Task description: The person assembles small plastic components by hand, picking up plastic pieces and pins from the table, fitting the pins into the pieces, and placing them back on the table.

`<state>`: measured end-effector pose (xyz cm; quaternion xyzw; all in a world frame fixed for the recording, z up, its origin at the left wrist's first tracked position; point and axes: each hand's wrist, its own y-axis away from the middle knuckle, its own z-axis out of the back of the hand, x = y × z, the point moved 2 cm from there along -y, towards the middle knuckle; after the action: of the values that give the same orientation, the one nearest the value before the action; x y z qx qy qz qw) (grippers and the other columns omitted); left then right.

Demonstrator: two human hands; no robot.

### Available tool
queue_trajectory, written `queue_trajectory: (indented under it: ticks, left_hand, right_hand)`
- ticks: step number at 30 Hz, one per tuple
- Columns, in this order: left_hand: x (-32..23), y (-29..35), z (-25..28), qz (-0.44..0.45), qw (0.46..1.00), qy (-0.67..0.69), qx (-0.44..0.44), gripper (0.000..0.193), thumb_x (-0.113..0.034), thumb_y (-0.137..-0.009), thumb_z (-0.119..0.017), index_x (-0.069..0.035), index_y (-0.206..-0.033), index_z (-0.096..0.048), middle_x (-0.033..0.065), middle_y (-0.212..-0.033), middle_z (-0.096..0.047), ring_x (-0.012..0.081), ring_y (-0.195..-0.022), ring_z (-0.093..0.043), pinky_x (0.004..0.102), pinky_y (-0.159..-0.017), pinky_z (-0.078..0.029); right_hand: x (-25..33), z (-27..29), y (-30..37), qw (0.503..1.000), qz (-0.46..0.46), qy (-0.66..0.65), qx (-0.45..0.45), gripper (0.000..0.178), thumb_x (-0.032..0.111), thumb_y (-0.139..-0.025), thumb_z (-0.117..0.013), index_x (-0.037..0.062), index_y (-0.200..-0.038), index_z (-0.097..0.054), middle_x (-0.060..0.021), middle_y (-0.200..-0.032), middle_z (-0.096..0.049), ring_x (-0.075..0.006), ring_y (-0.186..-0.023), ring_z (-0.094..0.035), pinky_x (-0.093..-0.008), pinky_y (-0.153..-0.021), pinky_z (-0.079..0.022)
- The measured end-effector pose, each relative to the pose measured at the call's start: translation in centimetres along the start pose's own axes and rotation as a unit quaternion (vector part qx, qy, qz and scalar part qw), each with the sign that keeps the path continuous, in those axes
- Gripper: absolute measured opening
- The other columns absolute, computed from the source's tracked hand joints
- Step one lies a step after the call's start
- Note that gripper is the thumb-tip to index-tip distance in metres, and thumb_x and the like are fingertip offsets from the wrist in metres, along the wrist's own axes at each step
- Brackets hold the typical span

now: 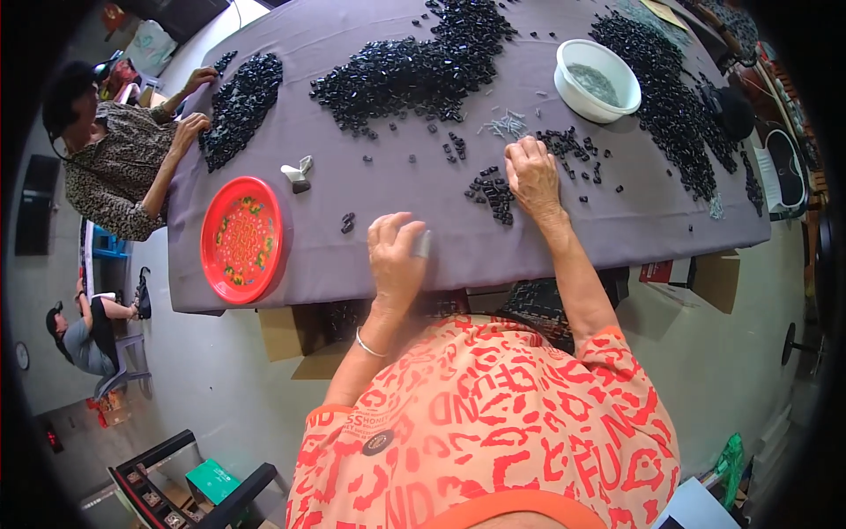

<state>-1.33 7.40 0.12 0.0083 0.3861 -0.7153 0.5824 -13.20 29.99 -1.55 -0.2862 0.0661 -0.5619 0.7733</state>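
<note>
My right hand is closed, its fingertips pressed together and pointing down at the cloth. Whatever they pinch is hidden. Just beyond it lies a loose pile of thin grey pins; small black plastic pieces are on both sides, one cluster at its left and another at its right. My left hand hovers near the table's front edge, smeared by motion, its fingers bent. A pale grey patch shows by its thumb, too blurred to name. A few black pieces lie left of this hand.
Large heaps of black pieces cover the far table. A white bowl of pins stands far right, a red patterned tray at left. A small white-and-dark item lies beside it. Another person handles a heap at left.
</note>
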Motion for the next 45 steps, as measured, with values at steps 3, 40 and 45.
queue_trajectory:
  ticks: [3, 40, 45]
  left_hand:
    - [0.0, -1.1, -0.2, 0.016, 1.000, 0.010, 0.004, 0.022, -0.006, -0.067, -0.071, -0.009, -0.089, -0.064, 0.0077, -0.097, -0.059, 0.0290, -0.096, -0.053, 0.0395, -0.084, -0.044]
    - [4.1, -9.0, -6.0, 0.041, 0.998, 0.039, -0.002, 0.015, -0.001, -0.076, -0.063, -0.005, -0.090, -0.065, 0.0112, -0.089, -0.059, 0.0300, -0.086, -0.057, 0.0380, -0.077, -0.047]
    - [0.6, -7.1, -5.4, 0.019, 0.996, 0.080, 0.036, 0.028, -0.002, -0.074, -0.067, -0.006, -0.101, -0.064, 0.0083, -0.100, -0.063, 0.0243, -0.091, -0.058, 0.0341, -0.079, -0.048]
  right_hand:
    - [-0.3, 0.1, -0.4, 0.998, -0.020, -0.032, 0.045, 0.010, 0.013, -0.080, -0.062, 0.0095, -0.086, -0.056, -0.0074, -0.089, -0.051, -0.0264, -0.089, -0.054, -0.0400, -0.075, -0.046]
    - [0.8, 1.3, 1.5, 0.966, -0.089, -0.229, -0.082, 0.010, -0.003, -0.079, -0.060, 0.0041, -0.087, -0.060, -0.0080, -0.081, -0.058, -0.0225, -0.071, -0.058, -0.0328, -0.063, -0.046]
    - [0.6, 1.5, 1.5, 0.968, -0.090, -0.223, -0.074, 0.010, -0.002, -0.079, -0.060, 0.0046, -0.087, -0.060, -0.0078, -0.081, -0.058, -0.0231, -0.072, -0.058, -0.0332, -0.064, -0.046]
